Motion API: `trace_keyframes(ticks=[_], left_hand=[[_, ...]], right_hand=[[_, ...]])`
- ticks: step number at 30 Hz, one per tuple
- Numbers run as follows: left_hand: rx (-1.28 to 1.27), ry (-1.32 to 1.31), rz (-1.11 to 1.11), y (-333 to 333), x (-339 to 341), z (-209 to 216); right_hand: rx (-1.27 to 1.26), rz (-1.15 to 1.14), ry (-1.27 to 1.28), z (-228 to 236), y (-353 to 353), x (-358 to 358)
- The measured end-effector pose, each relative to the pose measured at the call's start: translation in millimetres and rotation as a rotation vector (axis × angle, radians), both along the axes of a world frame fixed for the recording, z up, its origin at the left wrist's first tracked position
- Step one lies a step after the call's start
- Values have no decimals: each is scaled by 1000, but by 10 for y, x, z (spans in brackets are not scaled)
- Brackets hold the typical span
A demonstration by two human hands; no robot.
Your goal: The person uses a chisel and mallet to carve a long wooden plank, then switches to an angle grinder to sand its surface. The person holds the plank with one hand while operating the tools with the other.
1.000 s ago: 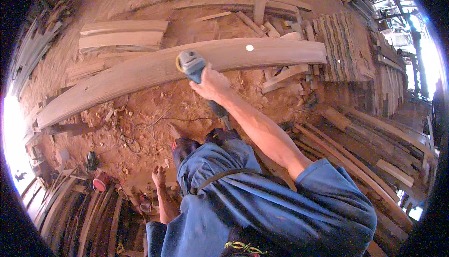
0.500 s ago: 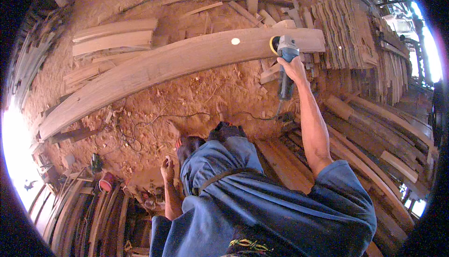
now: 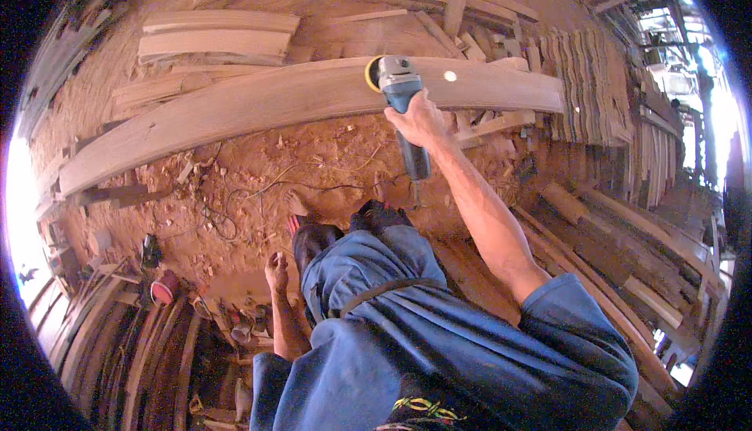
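My right hand [image 3: 423, 121] is wrapped round the body of an angle grinder [image 3: 399, 86] with a blue-grey casing and a yellow-edged disc. The disc sits at the upper face of a long curved wooden plank [image 3: 258, 95], near its middle; whether it touches cannot be told. Behind my hand, the grinder's dark rear end [image 3: 415, 161] points back toward my body. Low beside my left leg hangs my left hand [image 3: 276, 274], away from the plank, its fingers curled. A small pale spot shows at those fingertips, too small to name.
Cut boards [image 3: 215, 44] are stacked beyond the plank, and wavy-edged slats [image 3: 583, 90] stand to the right. A power cord [image 3: 266, 190] winds over the chip-strewn dirt floor. Long timbers [image 3: 603, 262] lie at right; a red bucket [image 3: 164, 287] stands at lower left.
My right hand has carried the grinder leftward along the plank, from near its right end to about the middle. My left hand stays low at my side. The whole view has shifted slightly.
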State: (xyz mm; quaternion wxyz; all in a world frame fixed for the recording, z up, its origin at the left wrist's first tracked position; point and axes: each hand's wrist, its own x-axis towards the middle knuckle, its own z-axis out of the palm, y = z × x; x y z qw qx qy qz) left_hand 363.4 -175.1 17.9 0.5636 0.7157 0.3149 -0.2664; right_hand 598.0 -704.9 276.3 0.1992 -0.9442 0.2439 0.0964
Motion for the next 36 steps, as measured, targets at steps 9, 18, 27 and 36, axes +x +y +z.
trace_keyframes(ticks=[9, 18, 27, 36], left_hand=[[-8, 74, 158, 465, -319, -74], [1, 37, 209, 286, -390, 261], [-7, 58, 171, -455, -390, 325], [46, 56, 32, -137, -265, -111]], right_hand=[[121, 243, -37, 131, 1617, 675], [179, 199, -108, 168, 1132, 501], [-202, -313, -99, -310, -1659, -738], [-45, -254, -80, -196, -1293, -513]])
